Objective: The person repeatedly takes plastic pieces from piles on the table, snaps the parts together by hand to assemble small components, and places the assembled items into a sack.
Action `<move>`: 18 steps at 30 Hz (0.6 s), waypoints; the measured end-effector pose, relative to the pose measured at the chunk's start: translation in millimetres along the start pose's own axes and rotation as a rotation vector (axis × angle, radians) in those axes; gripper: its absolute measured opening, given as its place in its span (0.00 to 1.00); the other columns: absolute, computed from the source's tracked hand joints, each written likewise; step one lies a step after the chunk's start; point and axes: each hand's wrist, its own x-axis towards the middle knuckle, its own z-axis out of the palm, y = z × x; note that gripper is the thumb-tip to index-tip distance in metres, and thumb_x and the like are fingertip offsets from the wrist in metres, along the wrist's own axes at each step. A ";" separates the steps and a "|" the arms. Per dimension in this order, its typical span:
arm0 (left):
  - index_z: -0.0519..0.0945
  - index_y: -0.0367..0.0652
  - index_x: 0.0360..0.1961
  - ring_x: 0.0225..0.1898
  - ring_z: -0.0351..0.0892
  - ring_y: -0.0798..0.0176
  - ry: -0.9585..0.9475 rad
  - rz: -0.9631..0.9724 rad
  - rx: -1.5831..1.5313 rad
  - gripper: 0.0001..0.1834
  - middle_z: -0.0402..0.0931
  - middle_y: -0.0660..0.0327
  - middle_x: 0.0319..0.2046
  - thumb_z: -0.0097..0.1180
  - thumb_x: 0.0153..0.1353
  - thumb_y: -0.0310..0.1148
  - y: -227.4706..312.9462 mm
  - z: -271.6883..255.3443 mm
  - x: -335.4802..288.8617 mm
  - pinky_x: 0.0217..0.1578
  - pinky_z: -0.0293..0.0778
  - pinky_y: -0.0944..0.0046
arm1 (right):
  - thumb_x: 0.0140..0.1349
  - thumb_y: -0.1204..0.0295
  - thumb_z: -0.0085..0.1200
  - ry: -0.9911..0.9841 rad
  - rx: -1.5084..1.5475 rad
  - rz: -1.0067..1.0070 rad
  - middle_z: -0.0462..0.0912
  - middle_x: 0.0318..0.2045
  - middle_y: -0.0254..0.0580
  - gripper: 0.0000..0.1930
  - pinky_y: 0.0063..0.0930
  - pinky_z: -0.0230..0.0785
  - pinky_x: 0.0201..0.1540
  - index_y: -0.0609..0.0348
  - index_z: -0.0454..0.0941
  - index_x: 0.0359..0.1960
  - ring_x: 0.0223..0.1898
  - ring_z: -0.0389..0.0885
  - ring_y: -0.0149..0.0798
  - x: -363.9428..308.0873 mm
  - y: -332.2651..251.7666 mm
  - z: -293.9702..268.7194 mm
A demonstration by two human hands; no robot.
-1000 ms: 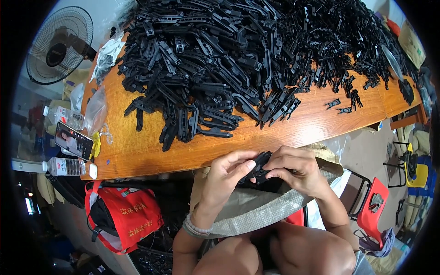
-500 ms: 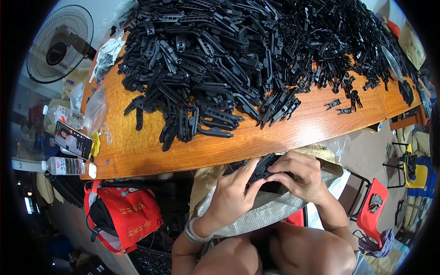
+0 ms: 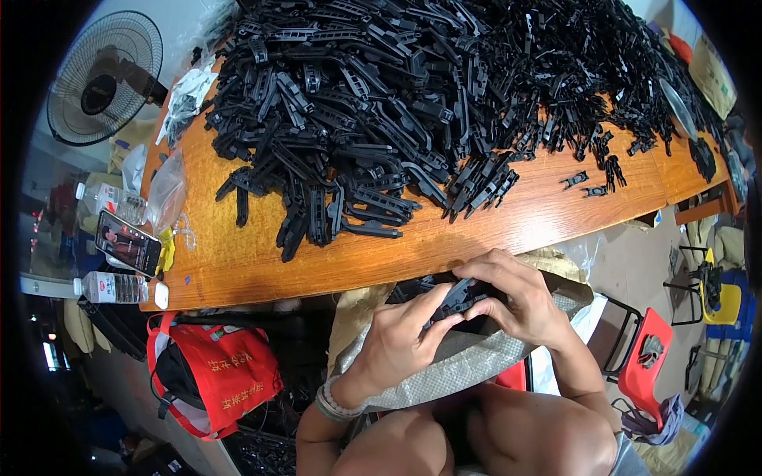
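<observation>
Straightened the index finger of the right hand (image 3: 520,305) over the black plastic part (image 3: 458,295) since half a second ago, turning a paler edge of it into sight. At far left, keeps a phone (image 3: 128,246) tilted up between two water bottles (image 3: 115,287), probably for watching. Has a red bag (image 3: 238,357) below the edge of the table (image 3: 238,274), perhaps within easy reach. Ahead, has longer black parts (image 3: 341,143) heaped on top, close for picking up. Grasps the black plastic part's left side with the left hand (image 3: 397,337), thumb and index closed in, presumably to steady it; cannot tell about hidden fingertips. Holds it above the open mouth of a woven sack (image 3: 444,377), likely to catch any slip. Grasps the right side with thumb below and index above, perhaps to control the angle. Farther right, has smaller black parts (image 3: 556,87) heaped, seemingly sorted by size.
</observation>
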 end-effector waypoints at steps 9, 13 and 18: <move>0.73 0.30 0.44 0.28 0.81 0.50 0.004 0.023 0.009 0.19 0.78 0.48 0.29 0.62 0.52 0.24 -3.4 1.3 -1.3 0.26 0.75 0.60 | 0.46 0.73 0.64 -0.008 0.077 0.038 0.75 0.30 0.45 0.18 0.34 0.68 0.35 0.64 0.75 0.40 0.31 0.75 0.47 -0.5 0.2 1.4; 0.73 0.31 0.45 0.26 0.80 0.51 -0.005 0.032 0.016 0.19 0.77 0.50 0.28 0.62 0.52 0.24 -3.7 1.9 -2.1 0.25 0.74 0.60 | 0.45 0.73 0.64 0.063 -0.009 0.020 0.76 0.26 0.43 0.14 0.34 0.65 0.34 0.62 0.77 0.34 0.29 0.74 0.44 -4.7 2.6 6.3; 0.74 0.32 0.43 0.27 0.80 0.51 -0.010 0.023 -0.001 0.17 0.77 0.49 0.29 0.62 0.53 0.26 -7.8 2.8 1.1 0.27 0.74 0.60 | 0.45 0.72 0.65 0.085 -0.009 0.051 0.78 0.26 0.43 0.13 0.34 0.65 0.34 0.62 0.79 0.32 0.28 0.75 0.44 -5.3 2.3 7.4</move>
